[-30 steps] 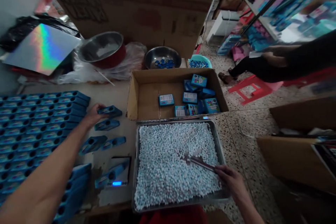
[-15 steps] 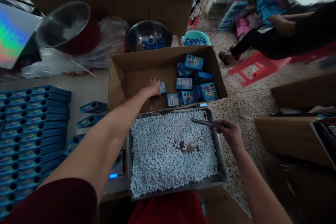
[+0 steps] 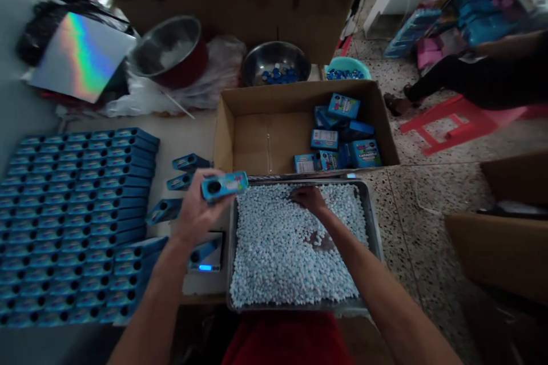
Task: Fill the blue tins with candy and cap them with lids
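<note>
One box (image 3: 233,184) clamped in left grip (image 3: 197,208); right grip (image 3: 310,198) over one tray (image 3: 375,231), closure unclear.

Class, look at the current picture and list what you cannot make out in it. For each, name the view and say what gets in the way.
Head view: what the right hand holds over the white pellets, if anything; its own fingers hide it.
Head view: the reading on the scale display; too small and blurred.
Head view: the inside of the blue box in the left hand; its opening is too dark.
Head view: the other person's head; cut off by the frame's edge.
</note>
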{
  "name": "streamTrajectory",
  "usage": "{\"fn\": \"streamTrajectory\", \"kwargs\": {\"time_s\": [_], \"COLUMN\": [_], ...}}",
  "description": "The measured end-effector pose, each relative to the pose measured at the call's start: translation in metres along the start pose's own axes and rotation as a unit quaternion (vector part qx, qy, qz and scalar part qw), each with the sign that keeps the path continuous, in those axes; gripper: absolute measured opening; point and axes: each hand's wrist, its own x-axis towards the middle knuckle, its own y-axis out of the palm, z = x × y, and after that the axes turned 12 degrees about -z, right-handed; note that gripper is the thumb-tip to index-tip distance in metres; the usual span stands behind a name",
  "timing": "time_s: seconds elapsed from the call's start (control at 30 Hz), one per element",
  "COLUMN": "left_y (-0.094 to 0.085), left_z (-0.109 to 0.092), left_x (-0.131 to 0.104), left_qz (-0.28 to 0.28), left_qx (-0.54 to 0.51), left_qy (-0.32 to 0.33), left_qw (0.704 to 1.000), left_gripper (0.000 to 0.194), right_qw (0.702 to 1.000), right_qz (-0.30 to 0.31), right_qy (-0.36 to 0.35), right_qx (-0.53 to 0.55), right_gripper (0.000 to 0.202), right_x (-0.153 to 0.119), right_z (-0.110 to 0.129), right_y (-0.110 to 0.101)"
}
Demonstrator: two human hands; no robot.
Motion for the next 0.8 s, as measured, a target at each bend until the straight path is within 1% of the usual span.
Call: {"fn": "streamTrajectory", "kwargs": {"time_s": [0.03,0.07,0.1,0.17,0.23,0.3,0.37,0.43,0.5,0.6,0.67,0.73,0.8], "left_y": [-0.01,-0.015,-0.016,-0.011,-0.002,0.007,0.017,0.026,0.036,0.046,0.05,0.053,0.056], "left_z": [0.005,0.013,0.022,0.042,0.059,0.071,0.079,0.083,0.085,0.081,0.077,0.072,0.07], "left_x": [-0.025,-0.046,-0.065,-0.091,-0.106,-0.115,-0.122,-0.127,-0.13,-0.13,-0.129,-0.128,-0.128], "left_qz": [0.013,0.023,0.019,-0.014,-0.034,-0.03,-0.025,-0.018,-0.013,-0.007,0.0,-0.001,-0.005], "left_qx": [-0.002,0.002,0.007,0.014,0.021,0.028,0.025,0.008,-0.015,-0.047,-0.065,-0.075,-0.073], "left_qy": [0.003,-0.001,-0.013,-0.038,-0.054,-0.053,-0.048,-0.041,-0.026,0.011,0.031,0.036,0.027], "left_qw": [1.0,1.0,1.0,0.999,0.998,0.998,0.998,0.999,0.999,0.999,0.997,0.997,0.997], "left_gripper": [0.04,0.036,0.033,0.03,0.03,0.029,0.028,0.032,0.035,0.038,0.039,0.038,0.037], "right_qw": [1.0,0.999,0.999,0.998,0.996,0.994,0.992,0.989,0.988,0.992,0.996,0.999,0.999], "right_qz": [0.014,0.024,0.031,0.039,0.043,0.046,0.05,0.055,0.062,0.064,0.05,0.026,0.005], "right_qy": [0.006,0.014,0.023,0.044,0.067,0.087,0.103,0.112,0.113,0.089,0.066,0.04,-0.006], "right_qx": [0.008,0.016,0.024,0.038,0.045,0.046,0.054,0.074,0.089,0.071,0.045,0.009,-0.048], "right_gripper": [0.03,0.032,0.033,0.036,0.038,0.04,0.039,0.036,0.033,0.03,0.027,0.023,0.015], "right_x": [-0.005,-0.012,-0.02,-0.039,-0.062,-0.086,-0.107,-0.125,-0.138,-0.15,-0.156,-0.162,-0.169], "right_z": [0.0,0.0,0.0,0.002,0.006,0.015,0.03,0.051,0.073,0.101,0.115,0.126,0.136], "right_y": [0.006,0.009,0.009,0.002,-0.01,-0.022,-0.029,-0.031,-0.029,-0.023,-0.018,-0.013,-0.005]}}
